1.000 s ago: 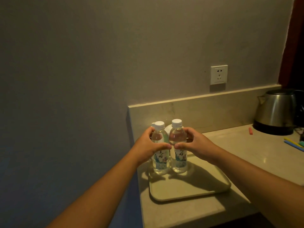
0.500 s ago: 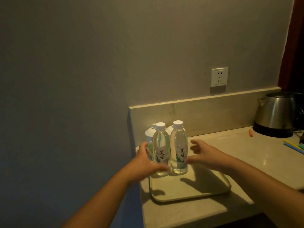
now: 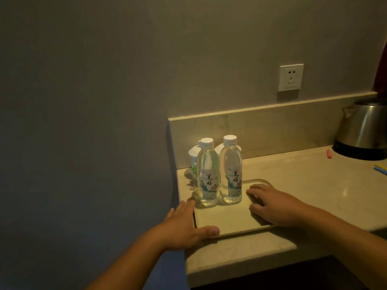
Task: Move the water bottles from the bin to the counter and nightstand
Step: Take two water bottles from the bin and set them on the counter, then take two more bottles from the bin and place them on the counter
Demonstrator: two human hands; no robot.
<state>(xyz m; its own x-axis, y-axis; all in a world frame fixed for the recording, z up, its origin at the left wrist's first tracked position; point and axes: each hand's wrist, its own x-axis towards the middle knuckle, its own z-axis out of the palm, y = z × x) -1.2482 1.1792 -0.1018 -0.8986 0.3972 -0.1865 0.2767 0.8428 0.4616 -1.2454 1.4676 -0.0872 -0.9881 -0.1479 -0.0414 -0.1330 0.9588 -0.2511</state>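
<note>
Standing upright side by side at the tray's (image 3: 226, 221) 11 o'clock corner, two bottles (image 3: 209, 174) nearly touch each other, white caps on, clear water inside, labels facing the camera. Neither hand holds them. The left hand (image 3: 186, 225) lies loose along the tray's 9 o'clock edge, fingers straight and reaching toward the left bottle's base without gripping it, thumb resting over the near rim. The right hand (image 3: 274, 206) rests flat on the tray at 3 o'clock, fingers relaxed and spread, tips just beside the right bottle, grasping nothing. The tray sits on the counter (image 3: 314, 185). Behind the bottles at 12 o'clock stand white cups (image 3: 193, 155), partly hidden. A kettle (image 3: 364, 132) sits at the counter's 2 o'clock end, below and right of a wall socket (image 3: 290, 77).
</note>
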